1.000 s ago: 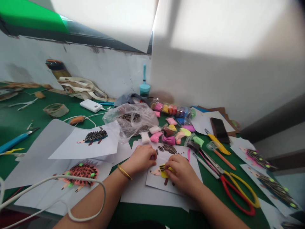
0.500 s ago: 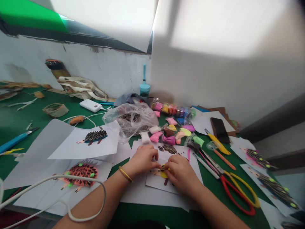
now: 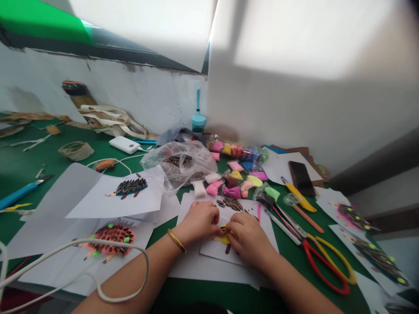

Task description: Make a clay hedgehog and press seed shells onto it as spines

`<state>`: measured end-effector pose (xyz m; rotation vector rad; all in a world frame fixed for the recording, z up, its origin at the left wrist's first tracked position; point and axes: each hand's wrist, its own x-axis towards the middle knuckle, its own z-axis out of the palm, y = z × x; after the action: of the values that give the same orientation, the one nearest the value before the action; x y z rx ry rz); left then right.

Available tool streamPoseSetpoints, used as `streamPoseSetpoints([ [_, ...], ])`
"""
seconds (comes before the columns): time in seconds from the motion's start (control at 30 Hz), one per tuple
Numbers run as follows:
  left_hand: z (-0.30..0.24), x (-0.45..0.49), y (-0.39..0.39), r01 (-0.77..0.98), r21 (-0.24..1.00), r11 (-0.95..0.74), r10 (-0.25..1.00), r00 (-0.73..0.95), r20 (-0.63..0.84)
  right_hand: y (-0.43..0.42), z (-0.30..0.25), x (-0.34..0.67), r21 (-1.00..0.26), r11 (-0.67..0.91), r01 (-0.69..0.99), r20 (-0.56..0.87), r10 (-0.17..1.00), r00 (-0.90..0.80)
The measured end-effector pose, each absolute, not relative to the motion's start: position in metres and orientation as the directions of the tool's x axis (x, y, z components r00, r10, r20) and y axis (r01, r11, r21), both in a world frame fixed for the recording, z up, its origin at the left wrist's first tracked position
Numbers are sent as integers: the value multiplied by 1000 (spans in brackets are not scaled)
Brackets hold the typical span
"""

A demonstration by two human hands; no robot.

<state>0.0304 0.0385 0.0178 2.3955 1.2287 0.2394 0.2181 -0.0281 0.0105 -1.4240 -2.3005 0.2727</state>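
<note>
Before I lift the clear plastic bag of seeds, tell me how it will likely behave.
The bag will probably be floppy, as its thin plastic is creased and crumpled. The seeds inside may shift when it moves, since they look loose. It seems unlikely to roll, because it sits slumped.

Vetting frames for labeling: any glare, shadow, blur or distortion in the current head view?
Head view: near-white glare on the upper-right white surface, soft grey shade below; seed hedgehogs at far right look stretched and soft; top-right corner dark; yellow shape partly hidden by right hand.
</note>
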Motion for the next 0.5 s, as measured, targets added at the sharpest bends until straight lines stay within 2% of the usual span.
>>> streamPoseSetpoints([
  [0.17, 16, 30, 40, 722, 460, -517, 799, 600, -44, -29, 10, 218, -394, 453, 800, 234, 891, -389],
  [0.3, 15, 28, 41, 708, 484, -515, 796, 605, -39, -27, 11, 226, -492, 440, 751, 199, 897, -395],
  [0.4, 14, 27, 42, 697, 506, -508, 792, 608, -43, -19, 11, 240, -557, 400, 728, 215, 916, -339],
  [0.5, 15, 26, 44, 691, 523, -499, 789, 612, -55, -7, 8, 253, -506, 343, 791, 264, 935, -237],
])
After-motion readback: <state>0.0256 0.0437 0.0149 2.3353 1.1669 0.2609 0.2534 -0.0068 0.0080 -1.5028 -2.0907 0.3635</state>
